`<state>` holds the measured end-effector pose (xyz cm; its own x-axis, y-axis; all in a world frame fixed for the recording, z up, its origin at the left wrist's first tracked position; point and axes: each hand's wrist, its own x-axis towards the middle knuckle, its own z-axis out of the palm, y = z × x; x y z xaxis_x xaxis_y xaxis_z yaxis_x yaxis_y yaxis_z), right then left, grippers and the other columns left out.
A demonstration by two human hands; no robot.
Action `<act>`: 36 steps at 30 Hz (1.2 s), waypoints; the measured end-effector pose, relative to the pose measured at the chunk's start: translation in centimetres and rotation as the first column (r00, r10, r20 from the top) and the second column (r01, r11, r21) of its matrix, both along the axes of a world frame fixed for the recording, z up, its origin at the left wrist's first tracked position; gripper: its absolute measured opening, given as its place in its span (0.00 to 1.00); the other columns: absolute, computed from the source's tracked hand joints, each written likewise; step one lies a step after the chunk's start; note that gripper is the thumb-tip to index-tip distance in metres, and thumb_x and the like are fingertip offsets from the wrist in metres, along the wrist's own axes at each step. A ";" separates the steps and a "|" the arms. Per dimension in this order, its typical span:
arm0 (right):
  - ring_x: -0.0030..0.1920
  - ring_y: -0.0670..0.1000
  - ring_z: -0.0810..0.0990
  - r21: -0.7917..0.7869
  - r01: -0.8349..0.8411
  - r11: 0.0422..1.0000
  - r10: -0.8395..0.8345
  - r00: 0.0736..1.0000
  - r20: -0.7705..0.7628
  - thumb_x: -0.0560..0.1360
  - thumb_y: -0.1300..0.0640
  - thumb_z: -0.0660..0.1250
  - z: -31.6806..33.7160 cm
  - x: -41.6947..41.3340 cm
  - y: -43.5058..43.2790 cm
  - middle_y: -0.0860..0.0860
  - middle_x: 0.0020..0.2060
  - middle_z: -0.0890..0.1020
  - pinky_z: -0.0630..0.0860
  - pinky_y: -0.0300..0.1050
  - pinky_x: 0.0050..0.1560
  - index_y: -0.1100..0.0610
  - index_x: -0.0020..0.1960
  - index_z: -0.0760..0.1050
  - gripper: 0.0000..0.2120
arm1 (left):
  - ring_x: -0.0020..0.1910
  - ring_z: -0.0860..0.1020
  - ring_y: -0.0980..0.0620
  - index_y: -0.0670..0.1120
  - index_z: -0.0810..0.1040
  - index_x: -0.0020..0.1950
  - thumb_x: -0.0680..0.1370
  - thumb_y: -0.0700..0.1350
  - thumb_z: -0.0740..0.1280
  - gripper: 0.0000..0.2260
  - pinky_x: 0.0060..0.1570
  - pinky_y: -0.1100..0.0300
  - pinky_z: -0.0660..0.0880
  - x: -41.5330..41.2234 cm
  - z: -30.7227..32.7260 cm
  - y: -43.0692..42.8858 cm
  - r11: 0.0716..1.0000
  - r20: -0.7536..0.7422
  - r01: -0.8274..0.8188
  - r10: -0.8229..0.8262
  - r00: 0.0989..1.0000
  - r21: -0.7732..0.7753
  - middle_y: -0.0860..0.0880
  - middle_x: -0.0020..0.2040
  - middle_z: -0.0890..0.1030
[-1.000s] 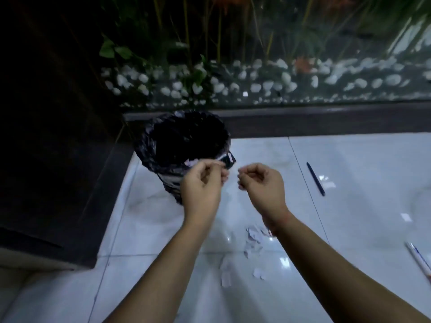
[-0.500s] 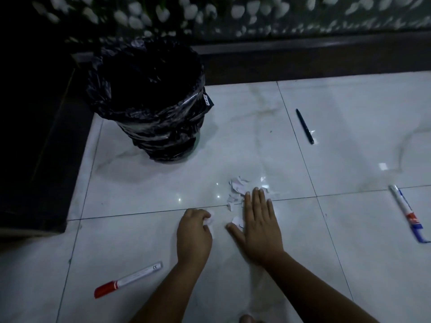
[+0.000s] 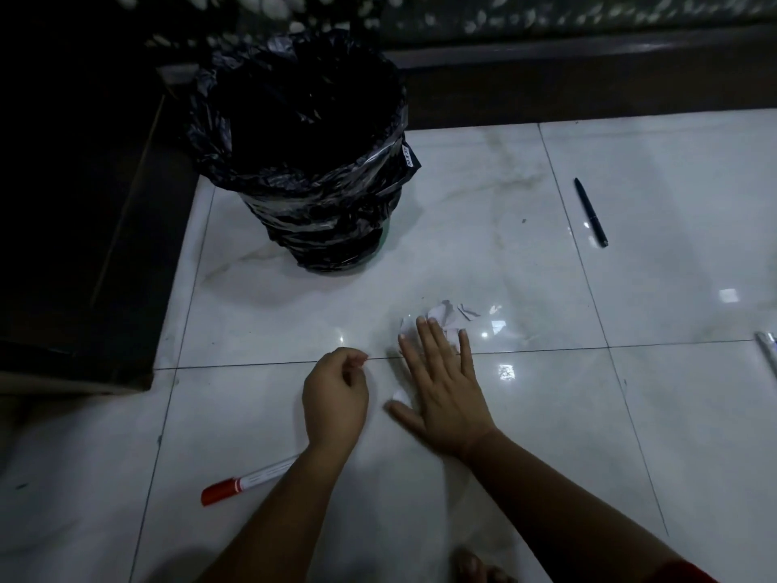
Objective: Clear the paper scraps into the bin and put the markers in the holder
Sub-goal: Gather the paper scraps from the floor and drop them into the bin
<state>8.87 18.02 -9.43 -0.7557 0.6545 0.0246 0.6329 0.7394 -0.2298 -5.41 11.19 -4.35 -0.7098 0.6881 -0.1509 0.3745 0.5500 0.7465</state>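
White paper scraps (image 3: 445,315) lie on the pale floor tiles, partly under my right hand (image 3: 443,385), which is pressed flat on them with fingers spread. One more scrap (image 3: 400,396) peeks out by its thumb. My left hand (image 3: 336,399) is curled into a loose fist beside it; whether it holds a scrap I cannot tell. A bin (image 3: 302,149) lined with a black bag stands upright beyond the hands. A red-capped white marker (image 3: 248,483) lies near my left forearm. A dark pen (image 3: 591,212) lies to the right of the bin. Another marker (image 3: 767,351) shows at the right edge.
A dark raised ledge (image 3: 84,204) borders the floor on the left, and a dark sill with white pebbles behind it runs along the back. My toes (image 3: 475,568) show at the bottom. No holder is in view.
Both hands came down from over the bin to the floor a second ago. Since half a second ago the right hand has slid slightly forward over the scraps; the left fist stays beside it.
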 end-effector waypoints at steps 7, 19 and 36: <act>0.78 0.57 0.44 0.001 0.294 0.956 -0.293 0.954 0.057 0.78 0.37 0.49 0.4 -0.5 3.9 0.59 0.78 0.48 0.41 0.62 0.75 0.56 0.78 0.43 0.36 | 0.48 0.78 0.53 0.45 0.80 0.53 0.75 0.36 0.64 0.10 0.46 0.68 0.69 0.6 -0.3 1.3 0.999 -0.045 0.047 -0.047 0.998 0.014 0.48 0.51 0.81; 0.78 0.58 0.44 -0.167 0.183 0.969 -0.182 0.983 0.019 0.68 0.24 0.53 0.4 -1.0 5.1 0.61 0.78 0.47 0.48 0.53 0.77 0.62 0.77 0.39 0.55 | 0.55 0.78 0.49 0.45 0.75 0.62 0.76 0.37 0.64 0.14 0.52 0.61 0.70 0.5 -0.6 2.1 0.959 0.045 -0.257 0.253 0.966 0.122 0.46 0.56 0.79; 0.21 0.55 0.74 0.108 0.071 0.992 -0.056 0.989 -0.139 0.74 0.50 0.59 0.0 -2.9 6.1 0.52 0.24 0.75 0.56 0.38 0.25 0.56 0.31 0.72 0.16 | 0.54 0.78 0.49 0.44 0.79 0.57 0.76 0.37 0.64 0.11 0.52 0.60 0.72 0.9 -0.9 2.7 0.986 -0.081 -0.145 0.152 0.985 0.086 0.47 0.54 0.80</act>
